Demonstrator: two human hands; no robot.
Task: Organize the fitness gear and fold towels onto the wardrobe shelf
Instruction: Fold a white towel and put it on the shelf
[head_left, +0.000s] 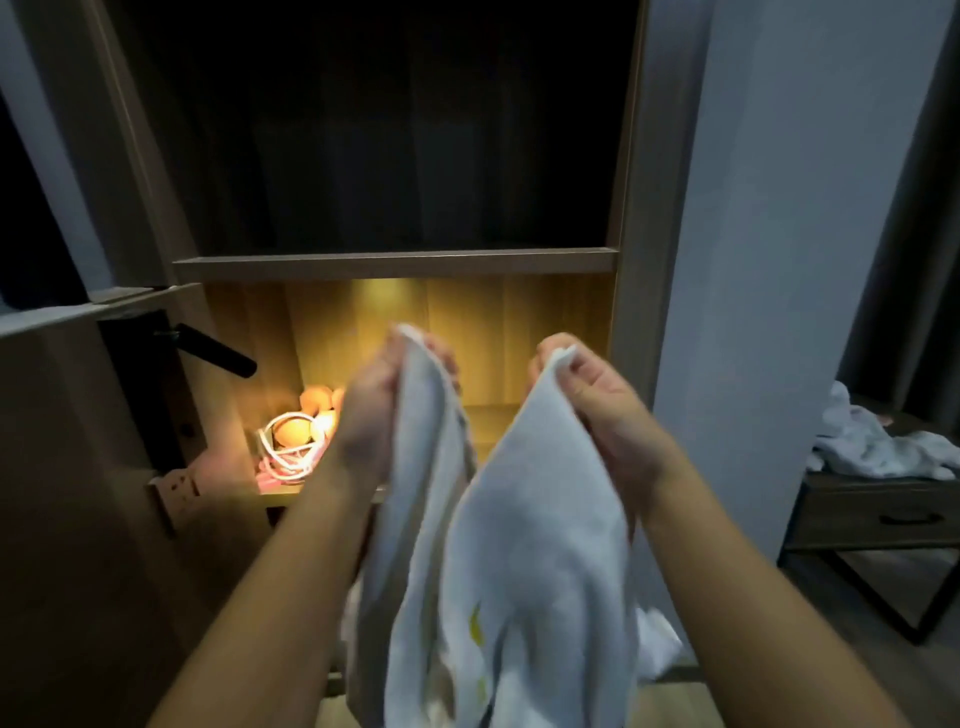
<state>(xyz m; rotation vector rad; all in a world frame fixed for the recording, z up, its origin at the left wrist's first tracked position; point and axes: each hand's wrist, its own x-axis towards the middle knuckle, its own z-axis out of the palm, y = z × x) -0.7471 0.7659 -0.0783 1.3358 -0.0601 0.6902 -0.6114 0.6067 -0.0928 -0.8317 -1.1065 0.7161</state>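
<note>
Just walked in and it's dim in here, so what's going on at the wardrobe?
A person holds a white towel up in front of the open wardrobe, left hand and right hand each pinching a top corner while the rest hangs down. It isn't folded or shelved yet. On the lit shelf behind, at the left, lie a coiled cord and some round orange things. More white cloth is heaped on a side table to the right.

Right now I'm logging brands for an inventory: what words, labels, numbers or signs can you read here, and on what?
No text can be read in this view.
On the towel, gripped by the left hand and right hand: yellow marks low down, too blurred to tell if they are letters.
On the gear on the lit shelf: no label shows.
</note>
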